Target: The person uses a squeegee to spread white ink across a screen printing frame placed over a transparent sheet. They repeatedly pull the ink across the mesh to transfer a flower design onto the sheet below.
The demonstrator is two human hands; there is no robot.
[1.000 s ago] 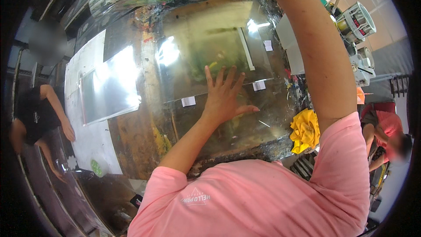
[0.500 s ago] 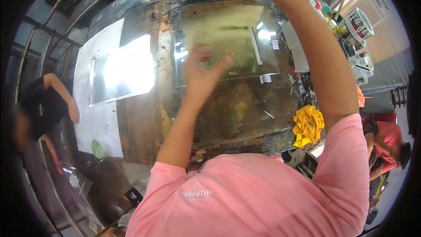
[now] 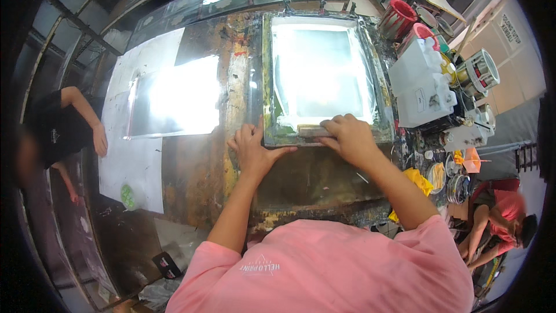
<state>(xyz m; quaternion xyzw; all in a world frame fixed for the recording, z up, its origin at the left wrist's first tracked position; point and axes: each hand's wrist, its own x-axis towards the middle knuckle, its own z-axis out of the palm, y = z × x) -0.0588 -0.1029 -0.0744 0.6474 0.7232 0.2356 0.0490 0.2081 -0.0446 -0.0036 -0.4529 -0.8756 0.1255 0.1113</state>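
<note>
A screen printing frame [image 3: 268,81] lies on the stained work table, its pale mesh [image 3: 324,75] glaring with reflected light. Dark clamps [image 3: 322,6] show along its far edge. At the near left corner is my left hand [image 3: 253,152], fingers and thumb spread, the thumb against the near edge. My right hand [image 3: 350,139] grips the frame's near edge at a small brown block [image 3: 310,131], fingertips on top and thumb at the front. Whatever lies under the frame is hidden.
To the left, a shiny clear sheet [image 3: 145,110] rests on white paper [image 3: 116,162]. A co-worker's hand [image 3: 99,139] is at that paper's edge. Right of the frame stand a white jug [image 3: 417,93], red buckets [image 3: 398,17] and cans; a yellow cloth [image 3: 418,181] lies nearer. Another person [image 3: 507,220] sits far right.
The screen frame has come down over the glossy sheet on the table. My right hand has moved from the far side to the near edge; my left hand has moved nearer, to the corner.
</note>
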